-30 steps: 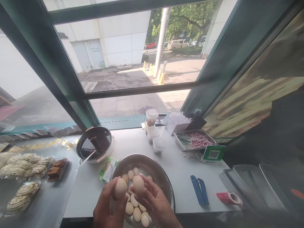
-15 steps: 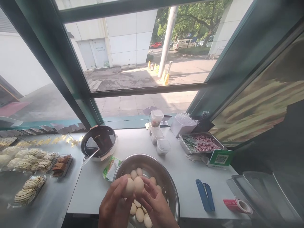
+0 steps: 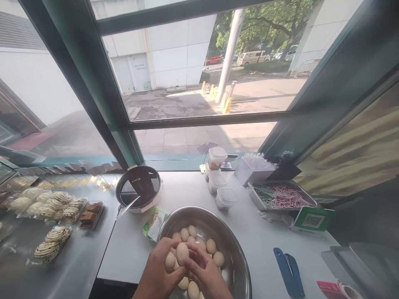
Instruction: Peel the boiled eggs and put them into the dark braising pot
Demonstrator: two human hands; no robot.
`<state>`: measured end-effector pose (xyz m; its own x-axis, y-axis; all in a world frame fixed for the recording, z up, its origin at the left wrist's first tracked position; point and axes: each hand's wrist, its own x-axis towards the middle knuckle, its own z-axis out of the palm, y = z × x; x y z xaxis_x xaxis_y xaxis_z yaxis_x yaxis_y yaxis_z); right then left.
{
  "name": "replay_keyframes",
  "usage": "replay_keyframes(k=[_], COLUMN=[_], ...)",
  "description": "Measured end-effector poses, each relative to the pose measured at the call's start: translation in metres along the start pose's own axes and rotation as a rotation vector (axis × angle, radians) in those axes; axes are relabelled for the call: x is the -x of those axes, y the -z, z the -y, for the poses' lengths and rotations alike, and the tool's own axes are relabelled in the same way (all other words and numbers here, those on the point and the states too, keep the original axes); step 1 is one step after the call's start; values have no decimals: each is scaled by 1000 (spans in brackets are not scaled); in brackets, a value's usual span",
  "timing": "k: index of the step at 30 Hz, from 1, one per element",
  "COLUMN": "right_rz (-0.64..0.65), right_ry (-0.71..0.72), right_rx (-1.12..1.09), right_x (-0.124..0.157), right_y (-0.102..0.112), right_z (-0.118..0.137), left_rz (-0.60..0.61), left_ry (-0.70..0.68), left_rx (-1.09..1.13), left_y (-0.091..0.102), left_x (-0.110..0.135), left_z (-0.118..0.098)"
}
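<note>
A large steel basin [image 3: 241,253] sits at the front of the white counter, with several pale brown eggs [image 3: 218,259] in it. Above it, my left hand [image 3: 160,268] curls around one egg [image 3: 170,261], close to its palm. My right hand [image 3: 207,272] grips a second egg [image 3: 182,253] in its fingertips, just beside the first. The fingers of both hands come close together around this second egg. Other eggs lie below and behind my hands, partly hidden by them.
Left of the basin are a green packet [image 3: 155,224] and a pot of dark liquid [image 3: 146,187] with a ladle. Lidded tubs [image 3: 226,198] stand behind. A tray of coloured strips [image 3: 282,196], a QR-code sign [image 3: 314,219] and a blue peeler-like tool [image 3: 289,272] are at right. Packed buns [image 3: 52,243] lie far left.
The view has swung slightly left, so things sit farther right. My hands have shifted; the left-hand egg is now lower beside the other, and more eggs in the basin show.
</note>
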<state>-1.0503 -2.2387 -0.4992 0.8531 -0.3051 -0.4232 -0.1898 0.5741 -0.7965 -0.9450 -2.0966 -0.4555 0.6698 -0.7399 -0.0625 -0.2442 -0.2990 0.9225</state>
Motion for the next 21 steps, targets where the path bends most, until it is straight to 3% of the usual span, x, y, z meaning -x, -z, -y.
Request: replay_keyframes(k=[2, 4, 6, 9, 11, 13, 16, 21], right_rz=[-29, -70, -143, -332, -417, -436, -399, -388], right_ry=[-17, -2, 52, 135, 163, 186, 220, 212], right_rx=[15, 95, 294, 724, 987, 1188, 1324, 1316], right_x=[-8, -16, -23, -31, -33, -34, -41, -84], right_y=[6, 17, 35, 72, 95, 109, 112, 93], right_z=[-10, -15, -17, -21, -26, -32, -36, -35], left_rz=[-26, -104, -214, -309, -299, -244, -169, -153], left_ry=[-14, 0, 82, 251, 375, 484, 586, 593], left_rx=[-72, -226, -446, -591, -667, -728, -788, -801], left_y=[5, 25, 61, 129, 168, 194, 209, 209], left_x=[-9, -27, -55, -107, -139, -164, -186, -193], left_z=[8, 21, 39, 70, 89, 105, 122, 126])
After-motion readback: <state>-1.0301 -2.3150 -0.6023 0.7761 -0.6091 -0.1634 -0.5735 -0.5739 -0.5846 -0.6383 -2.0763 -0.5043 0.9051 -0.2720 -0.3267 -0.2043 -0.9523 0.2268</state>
